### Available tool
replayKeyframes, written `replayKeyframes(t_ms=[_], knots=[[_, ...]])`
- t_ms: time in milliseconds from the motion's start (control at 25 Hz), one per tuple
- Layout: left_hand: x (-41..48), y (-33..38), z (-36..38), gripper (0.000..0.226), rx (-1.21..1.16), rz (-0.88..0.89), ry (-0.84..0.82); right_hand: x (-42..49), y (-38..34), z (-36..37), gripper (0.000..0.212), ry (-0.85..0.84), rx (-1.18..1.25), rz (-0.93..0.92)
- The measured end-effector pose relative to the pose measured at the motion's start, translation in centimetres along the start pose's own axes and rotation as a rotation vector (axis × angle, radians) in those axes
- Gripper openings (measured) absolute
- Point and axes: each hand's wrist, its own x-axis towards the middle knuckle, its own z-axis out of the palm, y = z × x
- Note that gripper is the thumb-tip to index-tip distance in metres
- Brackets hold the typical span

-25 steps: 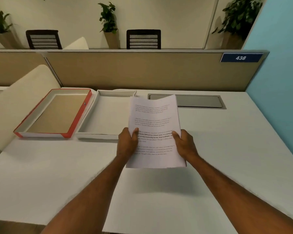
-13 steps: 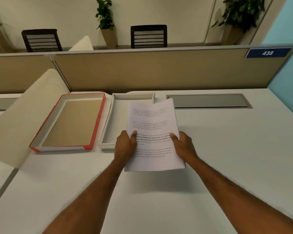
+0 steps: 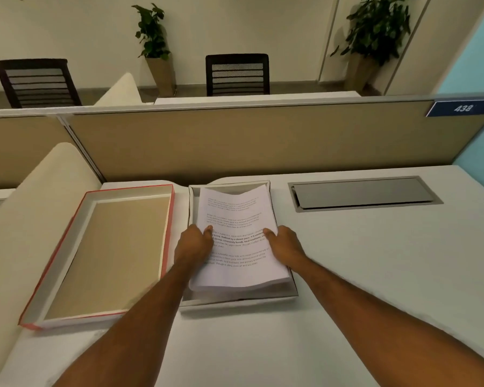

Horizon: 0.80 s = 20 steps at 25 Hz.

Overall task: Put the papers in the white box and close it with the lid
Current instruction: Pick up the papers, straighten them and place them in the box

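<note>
A stack of printed papers (image 3: 235,219) is held over the open white box (image 3: 235,301), with its far end dipping inside and its near end raised a little above the front wall. My left hand (image 3: 193,243) grips the stack's left edge and my right hand (image 3: 284,243) grips its right edge, thumbs on top. The lid (image 3: 109,255), red-rimmed with a brown inside, lies upside down on the desk just left of the box.
A tan partition (image 3: 263,141) closes off the back of the white desk (image 3: 375,275). A grey cable hatch (image 3: 361,192) sits in the desk at the right. A cream curved divider (image 3: 25,219) stands at the left. Chairs and plants are beyond the partition.
Both hands have carried the papers forward and left, from above the desk's middle to over the white box, and lowered them into it. The view has moved closer.
</note>
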Motion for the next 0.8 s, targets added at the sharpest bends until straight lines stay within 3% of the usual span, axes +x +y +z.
replayKeyframes(t_ms=[320,560,680,800], knots=[[3.7,-1.5,1.7,0.034,0.174,-0.098,-0.022,3.2,0.1,3.0,0.039,-0.018,-0.101,0.072],[3.6,-1.4,2.4,0.021,0.288,-0.136,-0.071,2.8,0.0,3.9,0.028,-0.029,-0.166,0.077],[3.3,-1.0,1.6,0.016,0.326,-0.107,-0.168,2.1,-0.5,3.8,0.032,-0.077,-0.156,0.058],[2.3,-0.3,0.9,0.025,0.34,-0.023,-0.148,0.8,-1.3,3.4,0.035,-0.096,-0.179,-0.038]])
